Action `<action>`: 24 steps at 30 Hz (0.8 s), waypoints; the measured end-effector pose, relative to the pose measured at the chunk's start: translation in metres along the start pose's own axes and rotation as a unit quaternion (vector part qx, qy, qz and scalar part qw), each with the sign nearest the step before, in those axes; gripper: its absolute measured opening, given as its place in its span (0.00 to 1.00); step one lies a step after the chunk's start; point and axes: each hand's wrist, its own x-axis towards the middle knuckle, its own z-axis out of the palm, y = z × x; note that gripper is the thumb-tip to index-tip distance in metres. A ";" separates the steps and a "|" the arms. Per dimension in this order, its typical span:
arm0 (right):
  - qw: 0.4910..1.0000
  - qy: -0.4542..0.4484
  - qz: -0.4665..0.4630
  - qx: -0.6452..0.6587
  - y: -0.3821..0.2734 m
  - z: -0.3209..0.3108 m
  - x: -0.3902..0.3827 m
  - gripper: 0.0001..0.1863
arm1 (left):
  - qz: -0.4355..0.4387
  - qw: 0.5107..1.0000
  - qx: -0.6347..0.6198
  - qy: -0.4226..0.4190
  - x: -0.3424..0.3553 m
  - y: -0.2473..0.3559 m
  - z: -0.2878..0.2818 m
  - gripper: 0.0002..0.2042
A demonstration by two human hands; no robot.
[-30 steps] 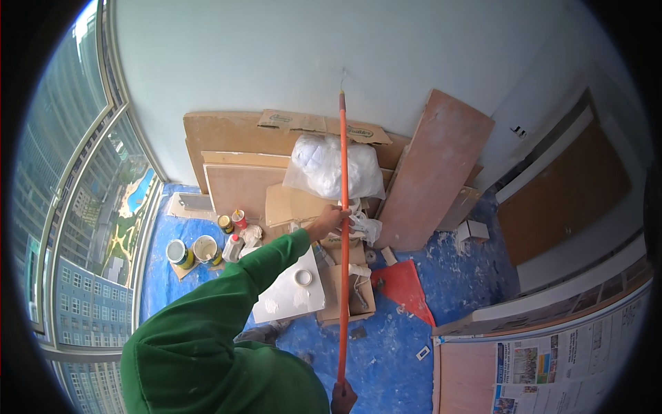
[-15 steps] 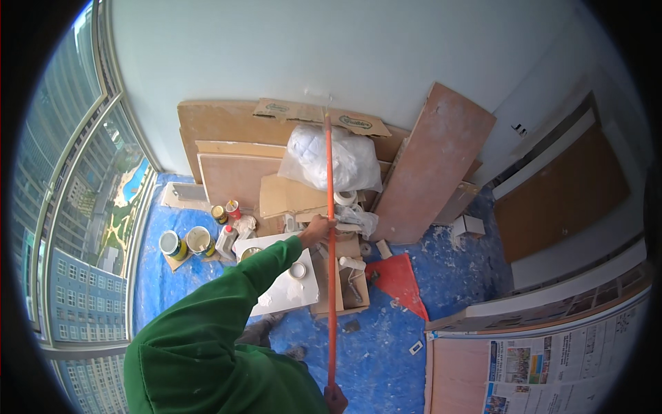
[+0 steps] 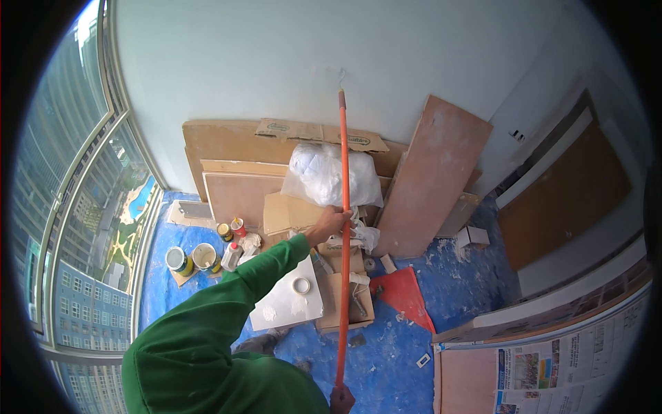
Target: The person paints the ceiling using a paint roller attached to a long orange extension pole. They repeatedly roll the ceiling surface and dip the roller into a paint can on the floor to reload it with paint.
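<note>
A long orange extension pole (image 3: 344, 165) runs up from the lower edge toward the pale wall. My left hand (image 3: 334, 222), at the end of a green sleeve, is closed around the pole's middle. Down at its bottom end, my right hand (image 3: 340, 399) wraps around the pole. A thin wire roller frame (image 3: 342, 77) shows at the pole's top, against the wall; its roller cover blends with the wall and is hard to make out. Behind the pole lies a stuffed white plastic bag (image 3: 314, 169).
Brown boards (image 3: 241, 196) lean on the wall, with a tall panel (image 3: 438, 172) at their right. Paint buckets (image 3: 205, 257) stand near the window on a blue sheet (image 3: 386, 352). A cardboard box (image 3: 331, 314) holds a small roller, beside a white board (image 3: 286, 303) and red sheet (image 3: 403, 293).
The pole's top has moved up and slightly right along the wall. Both hands keep their grip as the pole rises. The view has shifted a little.
</note>
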 end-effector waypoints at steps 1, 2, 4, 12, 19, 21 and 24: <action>1.000 -0.006 0.012 0.017 -0.006 0.002 0.005 0.13 | 0.006 1.000 0.001 -0.001 0.001 0.009 0.000 0.16; 1.000 0.008 -0.010 0.017 -0.005 0.006 0.011 0.12 | 0.014 1.000 0.002 -0.004 0.004 0.020 0.002 0.16; 0.998 0.037 -0.054 0.017 -0.001 0.014 0.023 0.12 | 0.028 1.000 0.011 -0.006 0.009 0.040 0.003 0.15; 0.991 -0.018 -0.094 0.098 -0.068 0.026 0.073 0.11 | 0.107 0.993 0.045 -0.016 0.024 0.135 0.008 0.15; 0.994 -0.003 -0.087 0.067 -0.122 0.038 0.104 0.17 | 0.180 0.982 0.046 -0.012 0.035 0.210 0.013 0.15; 0.992 0.007 -0.105 0.072 -0.129 0.037 0.105 0.17 | 0.185 0.981 0.044 -0.018 0.039 0.210 0.011 0.16; 0.990 0.051 -0.109 0.077 -0.104 0.041 0.103 0.14 | 0.166 0.985 0.050 -0.027 0.041 0.190 0.011 0.16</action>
